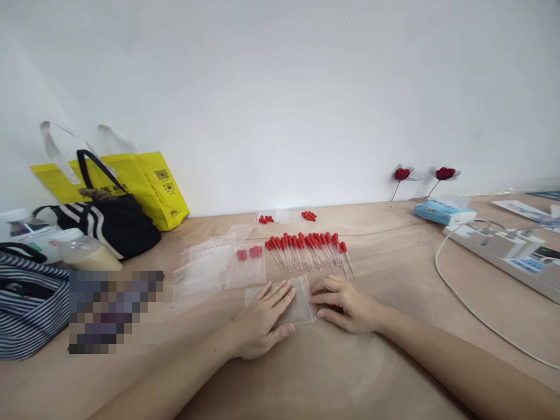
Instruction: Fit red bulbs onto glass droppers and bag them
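A clear zip bag (300,300) lies flat on the table between my hands, its red-lined seal toward the right. My left hand (266,321) rests with spread fingers over the bag's left part. At the seal edge, my right hand (345,303) touches the bag with bent fingers; whether it pinches the edge is unclear. Beyond them lies a row of droppers with red bulbs (301,240). A bag holding several droppers (247,271) is left of that row, beside a stack of clear bags (199,274). Small red bulbs (309,216) sit near the wall.
At the left stand a yellow bag (153,186), a black bag (126,227), a bottle (90,251) and a striped bag (30,315). Right: tissue pack (441,211), power strip (516,256) with white cable (455,291), two red flowers (445,173).
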`<state>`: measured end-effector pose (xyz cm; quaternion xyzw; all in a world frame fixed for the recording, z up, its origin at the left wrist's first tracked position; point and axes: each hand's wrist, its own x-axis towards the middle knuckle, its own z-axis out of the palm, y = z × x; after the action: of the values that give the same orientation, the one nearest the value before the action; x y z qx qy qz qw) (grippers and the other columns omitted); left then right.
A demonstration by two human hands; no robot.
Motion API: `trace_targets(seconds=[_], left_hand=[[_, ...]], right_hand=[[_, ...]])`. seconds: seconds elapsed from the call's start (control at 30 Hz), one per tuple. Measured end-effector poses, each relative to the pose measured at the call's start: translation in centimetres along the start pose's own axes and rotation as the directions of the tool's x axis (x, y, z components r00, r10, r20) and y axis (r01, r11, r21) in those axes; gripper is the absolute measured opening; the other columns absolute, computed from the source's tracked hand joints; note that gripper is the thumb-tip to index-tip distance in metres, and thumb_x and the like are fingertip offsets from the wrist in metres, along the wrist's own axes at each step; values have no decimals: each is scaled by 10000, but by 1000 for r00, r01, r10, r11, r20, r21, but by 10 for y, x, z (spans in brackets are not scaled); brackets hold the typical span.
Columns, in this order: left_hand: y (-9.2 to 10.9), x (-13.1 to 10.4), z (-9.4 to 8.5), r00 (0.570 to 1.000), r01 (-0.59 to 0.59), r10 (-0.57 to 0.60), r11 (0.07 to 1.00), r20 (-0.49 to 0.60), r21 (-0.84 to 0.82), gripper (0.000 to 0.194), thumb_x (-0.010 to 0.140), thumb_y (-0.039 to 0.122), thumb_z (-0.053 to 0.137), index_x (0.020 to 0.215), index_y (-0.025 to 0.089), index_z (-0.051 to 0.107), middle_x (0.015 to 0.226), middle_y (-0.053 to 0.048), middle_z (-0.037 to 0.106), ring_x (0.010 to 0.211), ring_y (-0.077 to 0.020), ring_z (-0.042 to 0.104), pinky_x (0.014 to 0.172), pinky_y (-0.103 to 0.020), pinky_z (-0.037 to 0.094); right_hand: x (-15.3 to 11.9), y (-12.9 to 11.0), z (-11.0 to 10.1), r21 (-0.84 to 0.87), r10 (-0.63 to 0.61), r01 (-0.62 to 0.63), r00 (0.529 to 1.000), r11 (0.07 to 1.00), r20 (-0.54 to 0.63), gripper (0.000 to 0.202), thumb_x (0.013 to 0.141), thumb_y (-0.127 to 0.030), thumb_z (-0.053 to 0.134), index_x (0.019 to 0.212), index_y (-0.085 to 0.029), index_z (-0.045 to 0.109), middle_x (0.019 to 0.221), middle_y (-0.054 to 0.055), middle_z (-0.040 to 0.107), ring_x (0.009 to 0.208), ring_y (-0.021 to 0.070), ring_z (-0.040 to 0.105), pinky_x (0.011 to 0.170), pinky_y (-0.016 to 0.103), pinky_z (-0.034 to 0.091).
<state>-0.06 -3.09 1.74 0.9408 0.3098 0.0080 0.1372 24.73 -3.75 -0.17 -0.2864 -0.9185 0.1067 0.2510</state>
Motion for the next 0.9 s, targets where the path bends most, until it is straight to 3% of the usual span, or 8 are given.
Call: trace_targets(seconds=[0.23, 0.53, 0.7, 0.77, 0.8, 0.83, 0.87, 0.9], left_hand=[[3, 3, 1, 1000, 13, -13, 1000, -7, -25, 566, 884, 457, 277, 1367, 198, 135, 1424, -75, 150, 1303, -214, 126, 1063, -437, 107], [-3, -4, -6, 993, 93, -103, 985, -61, -143, 515, 881, 400, 326, 1355, 246, 196, 1417, -53, 204, 1285, -232, 200, 1037, -431, 208], [-1, 2, -5, 990, 109, -119, 987, -77, -119, 531, 861, 408, 359, 1345, 228, 236, 1403, -61, 248, 1278, -229, 225, 1036, -431, 211], [1, 3, -4, 988, 121, -131, 986, -78, -114, 538, 856, 403, 366, 1342, 207, 246, 1397, -68, 264, 1277, -226, 228, 1037, -425, 212], [1, 3, -4, 988, 124, -133, 986, -77, -113, 539, 855, 399, 369, 1341, 201, 249, 1396, -70, 267, 1276, -225, 230, 1037, -424, 213], [2, 3, -4, 988, 123, -133, 986, -79, -115, 537, 854, 397, 371, 1340, 201, 252, 1395, -70, 268, 1276, -224, 231, 1037, -424, 214], [2, 3, -4, 988, 120, -130, 986, -86, -118, 533, 854, 396, 372, 1338, 205, 256, 1395, -67, 270, 1275, -224, 233, 1036, -425, 216], [1, 3, -4, 987, 114, -126, 986, -95, -121, 529, 854, 397, 372, 1336, 213, 259, 1395, -63, 271, 1274, -224, 235, 1034, -428, 218]], right_hand=[[3, -10, -4, 82, -161, 150, 975, 985, 152, 508, 734, -428, 533, 1163, -158, 502, 1192, 122, 499, 1119, 236, 429, 920, 404, 311], [3, 0, -7, 86, -123, 109, 977, 990, 176, 564, 660, -516, 608, 1147, -240, 537, 1377, 120, 255, 1219, 261, 318, 947, 424, 293], [2, 10, -11, 296, -40, 11, 995, 955, 94, 435, 701, -470, 593, 1062, -227, 601, 1288, 102, 395, 1130, 222, 436, 914, 392, 361], [3, 24, -15, 338, 153, -145, 988, 930, 5, 321, 734, -412, 574, 969, -203, 642, 1101, 84, 560, 984, 189, 539, 832, 344, 427], [3, 34, -17, 330, 306, -270, 950, 905, -61, 267, 746, -384, 562, 905, -191, 657, 969, 68, 618, 891, 177, 573, 780, 321, 448], [3, 46, -20, 308, 490, -432, 860, 848, -144, 227, 750, -360, 552, 824, -177, 664, 834, 54, 643, 791, 167, 590, 718, 297, 460], [4, 58, -23, 312, 697, -625, 669, 716, -259, 213, 747, -345, 543, 750, -165, 655, 749, 45, 643, 722, 159, 591, 669, 272, 460], [5, 71, -25, 313, 763, -698, 566, 645, -311, 232, 769, -323, 498, 773, -140, 642, 737, 64, 640, 698, 166, 589, 636, 273, 455]])
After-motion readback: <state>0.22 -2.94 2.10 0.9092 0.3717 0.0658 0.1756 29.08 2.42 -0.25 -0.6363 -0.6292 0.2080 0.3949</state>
